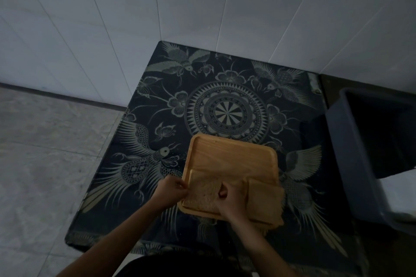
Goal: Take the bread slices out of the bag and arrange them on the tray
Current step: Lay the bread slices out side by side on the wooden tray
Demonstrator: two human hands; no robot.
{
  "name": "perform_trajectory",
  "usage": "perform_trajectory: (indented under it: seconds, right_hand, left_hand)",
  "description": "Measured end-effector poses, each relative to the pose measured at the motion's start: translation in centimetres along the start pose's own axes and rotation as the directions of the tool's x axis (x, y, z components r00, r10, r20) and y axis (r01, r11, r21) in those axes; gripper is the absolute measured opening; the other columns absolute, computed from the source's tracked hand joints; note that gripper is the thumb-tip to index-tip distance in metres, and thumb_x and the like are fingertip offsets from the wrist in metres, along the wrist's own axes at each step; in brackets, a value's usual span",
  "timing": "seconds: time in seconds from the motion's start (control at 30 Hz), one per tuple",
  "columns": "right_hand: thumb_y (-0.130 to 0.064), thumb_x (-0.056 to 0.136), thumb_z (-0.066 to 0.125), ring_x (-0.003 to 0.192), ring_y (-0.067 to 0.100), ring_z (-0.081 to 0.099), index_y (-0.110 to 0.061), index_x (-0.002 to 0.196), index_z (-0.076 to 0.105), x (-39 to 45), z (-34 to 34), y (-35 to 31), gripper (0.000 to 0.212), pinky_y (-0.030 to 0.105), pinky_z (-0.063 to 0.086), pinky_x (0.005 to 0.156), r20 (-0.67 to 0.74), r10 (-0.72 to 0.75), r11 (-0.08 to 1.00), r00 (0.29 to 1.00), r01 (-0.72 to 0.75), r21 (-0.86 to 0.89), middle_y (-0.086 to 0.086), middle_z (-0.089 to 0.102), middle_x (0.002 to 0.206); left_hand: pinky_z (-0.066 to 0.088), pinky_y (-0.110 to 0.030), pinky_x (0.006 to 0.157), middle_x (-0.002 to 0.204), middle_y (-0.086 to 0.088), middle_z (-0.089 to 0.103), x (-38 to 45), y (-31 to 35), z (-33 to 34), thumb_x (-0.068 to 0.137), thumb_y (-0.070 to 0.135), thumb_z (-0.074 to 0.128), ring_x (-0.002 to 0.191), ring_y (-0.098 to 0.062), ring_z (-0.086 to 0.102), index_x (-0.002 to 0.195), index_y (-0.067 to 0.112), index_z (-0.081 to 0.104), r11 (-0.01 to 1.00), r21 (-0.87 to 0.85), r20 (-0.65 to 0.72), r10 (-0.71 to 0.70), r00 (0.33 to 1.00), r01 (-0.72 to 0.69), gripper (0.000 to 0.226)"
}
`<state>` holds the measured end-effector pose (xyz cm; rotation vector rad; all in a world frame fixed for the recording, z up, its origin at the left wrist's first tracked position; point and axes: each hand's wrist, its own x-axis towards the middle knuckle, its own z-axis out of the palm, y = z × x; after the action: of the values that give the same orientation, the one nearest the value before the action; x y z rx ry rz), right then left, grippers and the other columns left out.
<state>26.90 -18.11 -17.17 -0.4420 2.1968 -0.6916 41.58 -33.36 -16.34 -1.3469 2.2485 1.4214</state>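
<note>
A square wooden tray lies on a dark patterned cloth. Two bread slices lie side by side along its near edge. The left slice is under my hands. The right slice reaches over the tray's near right corner. My left hand pinches the left edge of the left slice at the tray's rim. My right hand rests on the same slice with its fingers curled onto its right part. No bread bag is in view.
The table's dark cloth with bird and flower prints fills a tiled corner. A dark plastic bin stands to the right of the table. Pale floor tiles lie to the left. The far half of the tray is bare wood.
</note>
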Motion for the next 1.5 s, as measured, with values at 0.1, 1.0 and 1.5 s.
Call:
perform_trajectory:
  seconds: [0.1, 1.0, 1.5]
  right_hand:
    - [-0.020, 0.091, 0.072, 0.109, 0.016, 0.060, -0.016, 0.150, 0.046, -0.1, -0.3, 0.0, 0.064, 0.025, 0.047, 0.087, 0.024, 0.005, 1.000, 1.000, -0.005, 0.018, 0.005, 0.064, 0.124]
    - [-0.014, 0.088, 0.074, 0.096, 0.009, 0.068, -0.028, 0.095, 0.072, 1.1, -17.3, 6.6, 0.016, 0.025, 0.056, 0.077, -0.121, -0.002, 0.962, 0.993, 0.035, 0.271, -0.008, 0.072, 0.099]
    - [-0.025, 0.088, 0.074, 0.099, 0.018, 0.068, -0.032, 0.095, 0.059, 0.8, -16.1, 10.9, 0.018, 0.051, 0.057, 0.096, 0.048, 0.190, 0.890, 0.981, -0.192, 0.413, -0.003, 0.071, 0.103]
  left_hand:
    - [0.046, -0.007, 0.059, 0.085, 0.008, 0.073, 0.2, 0.0, 0.0, 0.081, 0.019, 0.074, 0.073, 0.004, 0.065, 0.096, 0.017, 0.081, 1.000, 0.018, 0.004, 0.017, 1.000, -0.017, 0.016]
    - [0.058, -0.028, 0.074, 0.092, 0.005, 0.074, 1.4, 13.1, 8.2, 0.092, 0.032, 0.066, 0.083, -0.008, 0.071, 0.107, 0.022, 0.071, 0.985, -0.043, 0.117, 0.171, 0.978, -0.167, 0.019]
    - [0.057, -0.039, 0.089, 0.099, 0.001, 0.071, 0.2, 14.5, 13.5, 0.089, 0.032, 0.071, 0.097, -0.016, 0.068, 0.110, 0.014, 0.069, 0.999, -0.004, 0.014, 0.041, 0.999, -0.041, 0.028]
